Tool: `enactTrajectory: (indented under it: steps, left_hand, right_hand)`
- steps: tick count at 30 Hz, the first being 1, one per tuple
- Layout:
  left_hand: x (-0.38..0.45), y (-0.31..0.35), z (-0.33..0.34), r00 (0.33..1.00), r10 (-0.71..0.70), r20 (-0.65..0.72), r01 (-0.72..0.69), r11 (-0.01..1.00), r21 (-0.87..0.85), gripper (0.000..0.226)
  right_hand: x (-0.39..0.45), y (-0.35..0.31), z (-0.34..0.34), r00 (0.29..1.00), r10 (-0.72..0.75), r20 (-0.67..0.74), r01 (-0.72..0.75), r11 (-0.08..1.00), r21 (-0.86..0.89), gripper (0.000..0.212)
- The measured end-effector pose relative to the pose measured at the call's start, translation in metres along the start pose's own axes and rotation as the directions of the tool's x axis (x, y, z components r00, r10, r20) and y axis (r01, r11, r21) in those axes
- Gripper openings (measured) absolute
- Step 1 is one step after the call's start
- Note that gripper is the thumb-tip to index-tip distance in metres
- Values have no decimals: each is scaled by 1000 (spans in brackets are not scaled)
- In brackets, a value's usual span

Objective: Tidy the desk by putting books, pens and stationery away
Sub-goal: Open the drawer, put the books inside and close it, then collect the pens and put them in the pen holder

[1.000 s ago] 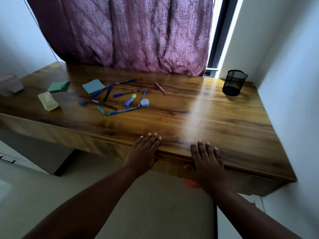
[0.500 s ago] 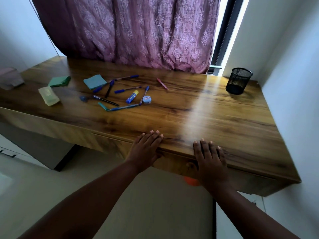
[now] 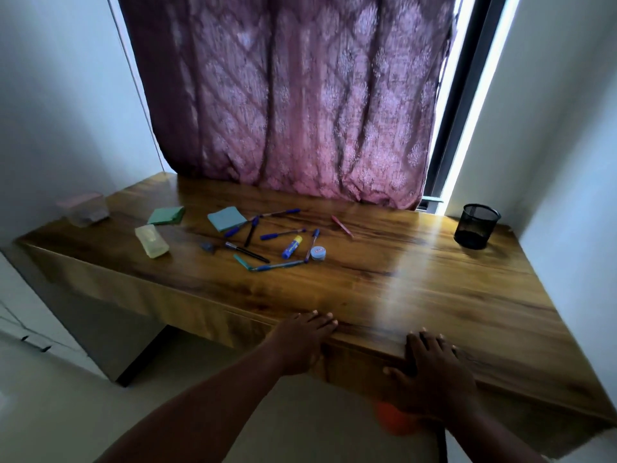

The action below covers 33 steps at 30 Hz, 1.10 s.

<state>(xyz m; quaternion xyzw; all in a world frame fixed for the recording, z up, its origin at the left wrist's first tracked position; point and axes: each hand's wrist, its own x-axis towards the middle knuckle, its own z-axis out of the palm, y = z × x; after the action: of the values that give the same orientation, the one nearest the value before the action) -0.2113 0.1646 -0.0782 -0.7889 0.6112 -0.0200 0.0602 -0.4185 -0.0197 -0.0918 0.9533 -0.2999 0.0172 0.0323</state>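
Several pens (image 3: 279, 235) lay scattered on the left half of the desk (image 3: 417, 295), some crossing one another, well away from your hands. Among them sat a glue stick (image 3: 291, 247) and, just right of it, a small round tin (image 3: 318, 253). One red pen (image 3: 342, 226) lay apart, right of the cluster. Behind the pens, toward the curtain (image 3: 293, 101), you had a blue notepad (image 3: 227, 218) and, further left, a green notepad (image 3: 166, 215). Nearer the left edge lay a pale translucent case (image 3: 152, 241); a clear box (image 3: 86, 208) with a pinkish lid stood at the far left corner. The black mesh cup (image 3: 476, 226) stood upright at the far right corner, well apart from everything else.

Your left hand (image 3: 302, 344) rested flat on the near desk edge, fingers extended and together, grasping nothing. Your right hand (image 3: 430, 369) lay likewise on the edge to the right, fingers spread slightly, thumb on the front face, empty. Something orange (image 3: 394, 421) showed below the right wrist; too blurred to identify.
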Motion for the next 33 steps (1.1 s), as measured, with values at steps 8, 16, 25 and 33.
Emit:
enactTrajectory:
  steps: [8,16,25,33]
  left_hand:
    - [-29,-100,-4,1000,13,23,-13,999,-30,61]
    - [-41,-242,-11,992,-46,-114,32,992,-125,52]
    - [-3,-326,-11,938,-340,-73,269,843,-466,37]
    - [58,-354,-4,955,-284,84,296,919,-261,36]
  right_hand:
    - [46,-79,-41,987,149,66,-160,960,229,54]
    - [114,-197,-74,991,131,-11,-125,968,219,47]
    - [190,-275,-86,999,-42,-12,44,955,294,18]
    - [310,-299,-83,987,-124,102,64,886,458,20]
